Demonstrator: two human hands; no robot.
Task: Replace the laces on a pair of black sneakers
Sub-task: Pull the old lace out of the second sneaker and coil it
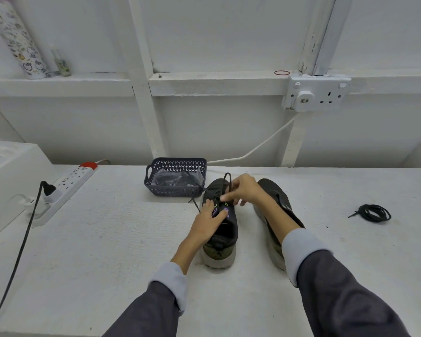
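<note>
White table [107, 251], wht wall [216, 127], sneakers [219, 254] ctr

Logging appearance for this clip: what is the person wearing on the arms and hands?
The left sleeve and right sleeve are dark grey, each ending in a pale cuff. The left hand and right hand are bare: no gloves, watch or rings visible.

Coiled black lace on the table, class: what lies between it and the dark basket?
Head view: the two sneakers side by side, first sneaker next to the basket, second sneaker beyond; then bare table up to the coiled lace.
</note>
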